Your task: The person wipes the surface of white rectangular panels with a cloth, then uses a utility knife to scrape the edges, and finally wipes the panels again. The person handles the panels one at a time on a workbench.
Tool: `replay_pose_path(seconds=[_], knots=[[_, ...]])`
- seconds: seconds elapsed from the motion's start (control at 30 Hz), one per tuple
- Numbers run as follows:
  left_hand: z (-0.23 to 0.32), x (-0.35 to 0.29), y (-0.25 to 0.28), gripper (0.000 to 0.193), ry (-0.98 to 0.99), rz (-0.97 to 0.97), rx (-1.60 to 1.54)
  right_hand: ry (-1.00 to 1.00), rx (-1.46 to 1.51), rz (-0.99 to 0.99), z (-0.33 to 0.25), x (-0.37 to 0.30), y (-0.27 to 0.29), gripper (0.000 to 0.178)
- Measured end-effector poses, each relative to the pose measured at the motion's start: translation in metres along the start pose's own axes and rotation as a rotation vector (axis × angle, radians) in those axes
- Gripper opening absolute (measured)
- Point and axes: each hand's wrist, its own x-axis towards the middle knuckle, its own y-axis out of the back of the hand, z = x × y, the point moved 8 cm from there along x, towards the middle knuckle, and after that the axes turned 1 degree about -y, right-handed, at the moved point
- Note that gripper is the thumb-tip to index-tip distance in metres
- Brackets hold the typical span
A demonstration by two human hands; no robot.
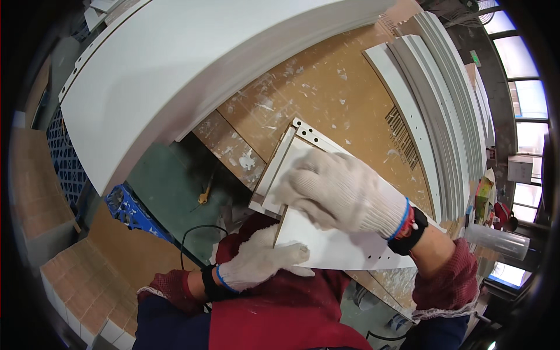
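Observation:
A white panel (335, 248) with small drilled holes lies at an angle in front of me, one corner over the table's near edge. My left hand (259, 256), in a knitted white glove, grips its near left edge, thumb on top. Over the panel's far left end is my right hand (338, 189), gloved too, its fingers curled and pressed down. What they hold, if anything, is hidden under the glove. Beside that hand runs a narrow white end strip (279, 160) with a brown edge and dark holes near its tip.
Brown board covers the worktable (280, 87), scattered with white flakes. Long white panels (426, 105) are stacked at the right; a large white panel (169, 52) stands at upper left. A blue stand (137, 213), a yellow-handled tool (204, 195) and a black cable (195, 228) are lower left.

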Motion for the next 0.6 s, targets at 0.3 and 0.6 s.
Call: replay_pose_path(seconds=[0.3, 0.6], knots=[[-0.006, 0.002, 0.001, 0.045, 0.009, 0.034, -0.008, -0.165, -0.051, -0.232, 0.018, -0.046, -0.001, 0.015], [0.012, -0.002, -0.009, 0.034, -0.012, 0.073, 0.096, -0.053, -0.176, -0.101, -0.006, 0.002, 0.01, 0.014]])
